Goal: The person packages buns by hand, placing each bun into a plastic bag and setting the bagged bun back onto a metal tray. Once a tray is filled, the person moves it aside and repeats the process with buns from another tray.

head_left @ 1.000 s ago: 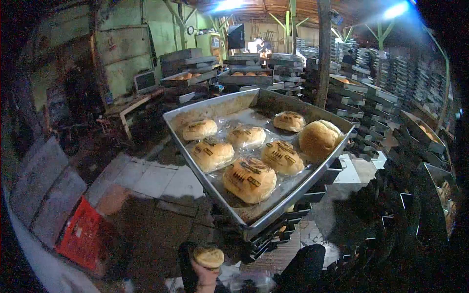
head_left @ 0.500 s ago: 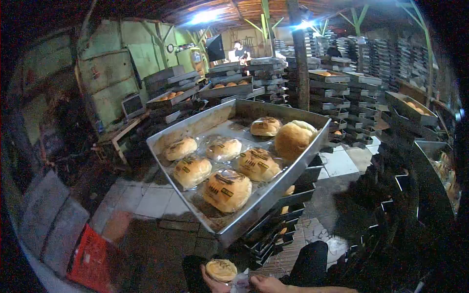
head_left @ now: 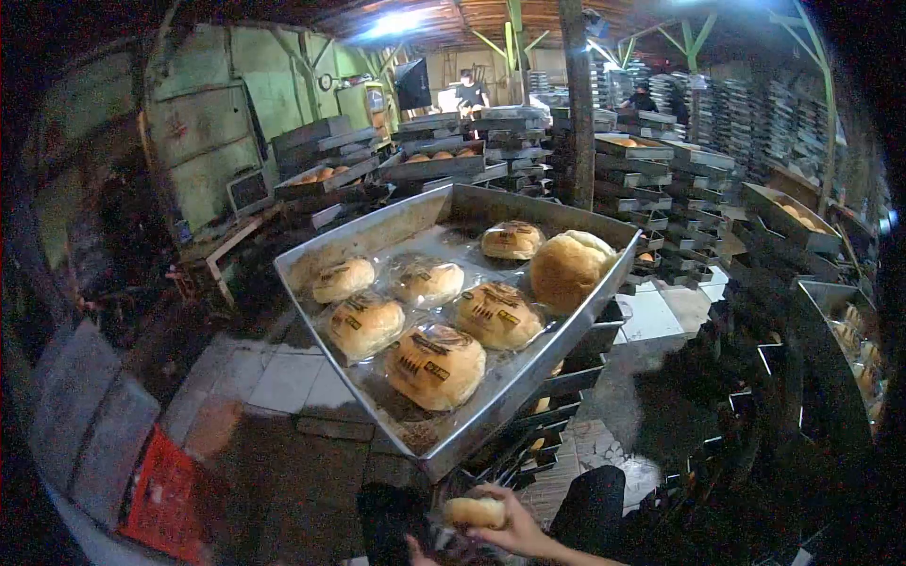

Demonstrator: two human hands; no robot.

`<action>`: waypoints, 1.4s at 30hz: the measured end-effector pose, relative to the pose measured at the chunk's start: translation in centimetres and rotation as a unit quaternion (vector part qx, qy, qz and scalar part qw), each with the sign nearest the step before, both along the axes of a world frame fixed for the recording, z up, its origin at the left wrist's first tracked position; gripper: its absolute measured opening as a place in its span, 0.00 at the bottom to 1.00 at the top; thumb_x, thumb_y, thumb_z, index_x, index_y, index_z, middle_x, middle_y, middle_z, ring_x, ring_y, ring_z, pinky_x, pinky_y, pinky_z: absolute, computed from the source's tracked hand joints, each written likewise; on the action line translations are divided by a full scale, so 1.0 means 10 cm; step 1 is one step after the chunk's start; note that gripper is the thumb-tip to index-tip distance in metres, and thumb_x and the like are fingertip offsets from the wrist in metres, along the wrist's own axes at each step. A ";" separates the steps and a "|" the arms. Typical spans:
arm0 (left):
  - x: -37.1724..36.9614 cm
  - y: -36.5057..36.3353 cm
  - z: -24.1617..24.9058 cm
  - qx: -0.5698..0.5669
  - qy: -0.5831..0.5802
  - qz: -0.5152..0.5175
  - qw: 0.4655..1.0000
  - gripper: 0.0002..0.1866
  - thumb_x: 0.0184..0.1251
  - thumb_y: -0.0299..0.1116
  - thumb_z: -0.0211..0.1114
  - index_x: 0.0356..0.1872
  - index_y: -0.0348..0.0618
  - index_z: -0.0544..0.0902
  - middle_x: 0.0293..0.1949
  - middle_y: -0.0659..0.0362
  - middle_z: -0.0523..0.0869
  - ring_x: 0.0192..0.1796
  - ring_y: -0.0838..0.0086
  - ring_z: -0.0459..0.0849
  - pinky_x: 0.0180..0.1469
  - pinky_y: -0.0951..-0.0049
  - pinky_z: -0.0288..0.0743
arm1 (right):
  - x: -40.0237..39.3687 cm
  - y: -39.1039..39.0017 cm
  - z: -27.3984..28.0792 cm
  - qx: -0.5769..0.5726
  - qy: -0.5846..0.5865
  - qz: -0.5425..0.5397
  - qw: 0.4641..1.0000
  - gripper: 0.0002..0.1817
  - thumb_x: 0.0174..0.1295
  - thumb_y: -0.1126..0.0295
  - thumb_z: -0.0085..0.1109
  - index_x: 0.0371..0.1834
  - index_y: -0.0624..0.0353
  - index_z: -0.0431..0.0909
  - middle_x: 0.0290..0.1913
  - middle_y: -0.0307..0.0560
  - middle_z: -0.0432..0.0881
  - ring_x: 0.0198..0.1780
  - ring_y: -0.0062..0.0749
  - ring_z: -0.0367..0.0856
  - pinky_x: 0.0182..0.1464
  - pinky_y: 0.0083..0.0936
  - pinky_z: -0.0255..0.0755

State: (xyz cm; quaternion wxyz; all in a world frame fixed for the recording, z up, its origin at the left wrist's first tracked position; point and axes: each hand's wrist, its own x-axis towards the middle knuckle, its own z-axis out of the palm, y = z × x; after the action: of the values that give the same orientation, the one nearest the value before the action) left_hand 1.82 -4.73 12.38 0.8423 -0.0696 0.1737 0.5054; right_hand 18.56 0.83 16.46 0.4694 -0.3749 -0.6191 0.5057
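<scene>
Below the tray, at bottom centre of the frame, a small bun (head_left: 475,512) is grasped between the thumb and fingers of the right hand (head_left: 511,524). Only part of the left hand (head_left: 418,552) is shown, at the bottom edge, near the bun; its finger state cannot be told. Six wrapped buns (head_left: 437,366) with dark print are held in the metal tray (head_left: 525,411), mid-frame, plus one larger unprinted bun (head_left: 570,273) at its right corner. Stacked trays (head_left: 638,179) are seen upper right.
</scene>
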 end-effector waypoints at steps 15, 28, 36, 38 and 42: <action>-0.69 -0.14 0.07 0.211 0.791 0.095 0.566 0.17 0.63 0.42 0.48 0.34 0.36 0.74 0.31 0.56 0.74 0.33 0.67 0.73 0.42 0.73 0.68 | -0.78 -0.36 -0.32 -0.112 -0.045 -0.029 0.992 0.11 0.59 0.68 0.48 0.24 0.65 0.66 0.19 0.45 0.65 0.22 0.24 0.62 0.25 0.26 0.59; -0.92 0.41 0.03 0.081 0.837 -0.024 0.540 0.12 0.54 0.41 0.55 0.26 0.43 0.79 0.24 0.55 0.79 0.30 0.71 0.77 0.34 0.71 0.69 | -0.89 0.20 -0.52 -0.038 -0.141 -0.028 0.989 0.10 0.57 0.66 0.48 0.27 0.63 0.67 0.22 0.53 0.69 0.26 0.40 0.70 0.31 0.31 0.64; -0.88 -0.22 -0.43 -0.085 0.659 -0.014 0.747 0.18 0.57 0.46 0.56 0.38 0.40 0.72 0.33 0.56 0.72 0.35 0.70 0.70 0.47 0.63 0.63 | -0.69 -0.40 -0.90 0.075 -0.267 -0.107 0.955 0.07 0.52 0.72 0.52 0.31 0.63 0.69 0.26 0.55 0.71 0.29 0.45 0.71 0.31 0.33 0.64; -0.71 -0.27 0.04 -0.267 0.564 0.001 0.781 0.30 0.55 0.51 0.56 0.56 0.46 0.65 0.51 0.54 0.68 0.48 0.62 0.69 0.55 0.58 0.56 | -0.75 -0.77 -0.52 0.159 -0.284 -0.210 0.922 0.08 0.50 0.73 0.55 0.32 0.63 0.68 0.27 0.52 0.68 0.31 0.46 0.68 0.33 0.36 0.62; -0.74 -0.34 -0.07 -0.064 0.667 0.115 0.733 0.24 0.60 0.44 0.52 0.56 0.46 0.65 0.51 0.54 0.68 0.48 0.64 0.69 0.51 0.62 0.61 | -0.74 -0.58 -0.14 0.071 -0.210 -0.042 0.974 0.15 0.46 0.71 0.58 0.35 0.63 0.67 0.31 0.55 0.69 0.36 0.50 0.69 0.36 0.40 0.62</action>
State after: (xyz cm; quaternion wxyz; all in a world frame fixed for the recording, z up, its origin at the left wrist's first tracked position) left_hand -5.62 -8.09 11.66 0.4391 0.2125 0.7140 0.5023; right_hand 11.13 -4.97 15.07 0.3749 -0.4641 -0.7221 0.3502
